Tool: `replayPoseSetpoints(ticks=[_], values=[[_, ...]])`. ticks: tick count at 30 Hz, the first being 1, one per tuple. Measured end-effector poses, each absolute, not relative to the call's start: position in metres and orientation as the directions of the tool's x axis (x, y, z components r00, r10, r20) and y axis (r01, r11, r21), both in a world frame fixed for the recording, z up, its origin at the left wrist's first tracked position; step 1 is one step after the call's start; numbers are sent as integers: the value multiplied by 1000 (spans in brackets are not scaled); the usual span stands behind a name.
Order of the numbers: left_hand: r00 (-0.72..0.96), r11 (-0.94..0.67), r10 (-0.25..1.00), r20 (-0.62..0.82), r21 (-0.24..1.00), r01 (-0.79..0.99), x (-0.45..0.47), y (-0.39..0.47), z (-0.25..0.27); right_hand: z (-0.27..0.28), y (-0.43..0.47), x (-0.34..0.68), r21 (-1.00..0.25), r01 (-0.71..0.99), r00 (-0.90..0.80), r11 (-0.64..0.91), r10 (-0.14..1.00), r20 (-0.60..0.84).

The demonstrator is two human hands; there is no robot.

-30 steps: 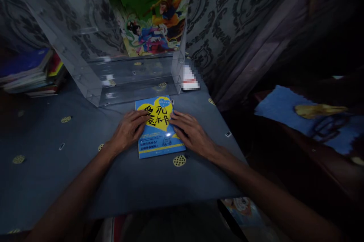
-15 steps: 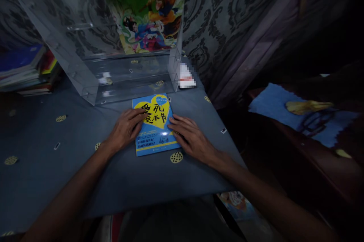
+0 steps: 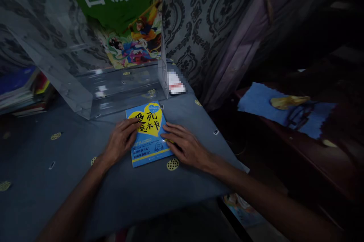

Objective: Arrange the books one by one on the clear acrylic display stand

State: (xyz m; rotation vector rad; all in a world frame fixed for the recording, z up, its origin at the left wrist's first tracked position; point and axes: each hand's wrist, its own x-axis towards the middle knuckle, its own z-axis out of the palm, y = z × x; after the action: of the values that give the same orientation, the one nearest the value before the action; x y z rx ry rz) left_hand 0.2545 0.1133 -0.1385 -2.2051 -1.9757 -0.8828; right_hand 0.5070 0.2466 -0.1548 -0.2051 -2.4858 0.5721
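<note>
Blue book (image 3: pixel 148 151) lettered 死 and 本书, is touched at its sides by left hand (image 3: pixel 121 138) and right hand (image 3: pixel 187 146), both loosely outstretched, 西游记 is printed on green cover (image 3: pixel 122 14) behind.

We read white 西游记 on the green cover (image 3: pixel 116 18) — and on the blue book (image 3: pixel 148 136), black 死 and 本书 above, 我开心! and 我解压! below — its smaller print too blurred for us

One head-worn camera looks forward and down from near above the hands (image 3: pixel 119 139) and table (image 3: pixel 142 191).
</note>
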Motion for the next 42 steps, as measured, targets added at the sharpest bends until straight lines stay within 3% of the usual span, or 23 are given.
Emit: replayPoseSetpoints(ticks=[20, 28, 31, 35, 42], values=[[23, -117, 907, 420, 201, 973, 270, 105, -139, -149, 224, 546, -481, -9, -838, 877, 256, 482], [229, -278, 921, 316, 121, 953, 322, 71, -127, -142, 211, 558, -443, 21, -844, 896, 253, 473], [265, -300, 916, 302, 76, 951, 338, 57, -130, -140, 205, 556, -403, -11, -863, 915, 195, 466], [262, -286, 911, 318, 33, 958, 332, 36, -133, -138, 202, 556, -383, -71, -890, 921, 115, 441], [93, -125, 932, 351, 69, 990, 310, 19, -129, -138, 227, 539, -423, -68, -872, 904, 152, 466]])
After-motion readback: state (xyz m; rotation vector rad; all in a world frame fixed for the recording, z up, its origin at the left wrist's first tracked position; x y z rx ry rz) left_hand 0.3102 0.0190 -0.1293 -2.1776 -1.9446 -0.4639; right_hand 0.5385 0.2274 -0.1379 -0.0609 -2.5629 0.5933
